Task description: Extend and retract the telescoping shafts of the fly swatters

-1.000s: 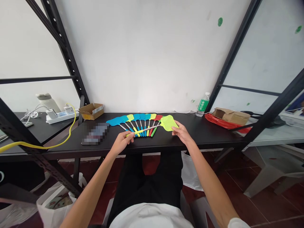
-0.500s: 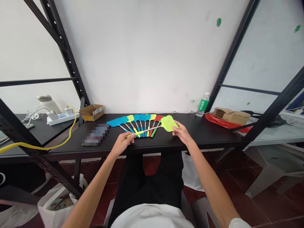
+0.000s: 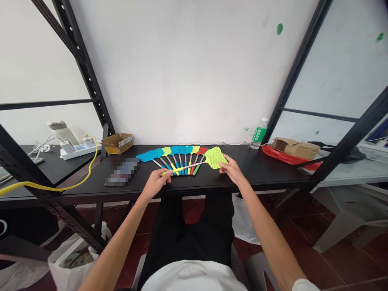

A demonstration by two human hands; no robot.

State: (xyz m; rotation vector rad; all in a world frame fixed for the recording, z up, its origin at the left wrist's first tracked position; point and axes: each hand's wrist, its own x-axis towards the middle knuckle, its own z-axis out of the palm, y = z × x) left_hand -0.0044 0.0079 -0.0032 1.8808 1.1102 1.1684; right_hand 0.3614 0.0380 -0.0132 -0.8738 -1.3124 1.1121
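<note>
A yellow-green fly swatter [image 3: 215, 158] is held level above the front of the black table, its metal rod between my two hands. My left hand [image 3: 158, 181] is closed round the handle end. At the other end, my right hand [image 3: 232, 168] pinches the edge of the perforated head between thumb and fingers. Behind it, several more fly swatters [image 3: 175, 151] lie fanned out on the table, with blue, yellow-green and red heads toward the wall. Their coloured handles point toward me, and the held swatter partly covers them.
Left of the fan are a pixelated flat object [image 3: 123, 171] and an open cardboard box [image 3: 117, 143]. A water bottle [image 3: 259, 133] stands by the wall at right, near a brown paper package [image 3: 295, 148] on red plastic. A yellow cable [image 3: 87, 169] crosses the left rack post.
My right hand and the swatter's head have shifted very slightly left. Both hands keep their hold, and the fanned swatters lie as before.
</note>
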